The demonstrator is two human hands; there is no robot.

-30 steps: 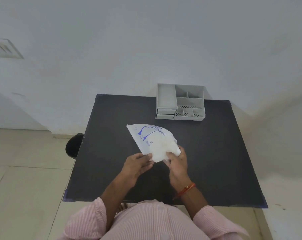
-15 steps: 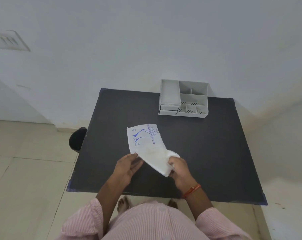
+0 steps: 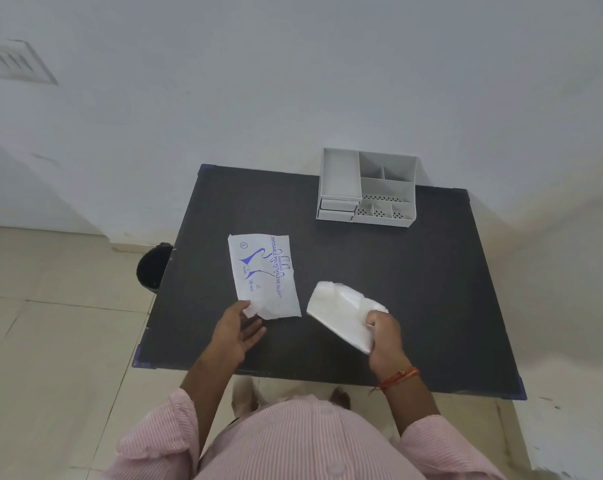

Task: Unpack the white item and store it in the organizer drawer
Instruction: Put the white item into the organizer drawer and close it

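Observation:
A white packet (image 3: 263,276) with blue print lies flat on the black table (image 3: 431,289), left of centre. My left hand (image 3: 237,332) rests at its near corner, fingers spread, fingertips touching the paper. A folded white item (image 3: 341,313), out of the packet, is held above the table by my right hand (image 3: 384,336), which grips its near right end. The grey organizer (image 3: 367,188) stands at the table's far edge; its two small drawers (image 3: 336,209) at the front left are closed.
A dark round bin (image 3: 152,268) stands on the tiled floor by the table's left edge. A white wall rises right behind the organizer. The table's near edge is close to my body.
The white item has come out of the packet and moved right in my right hand. The packet now lies flat on the table, and my left hand has loosened on it.

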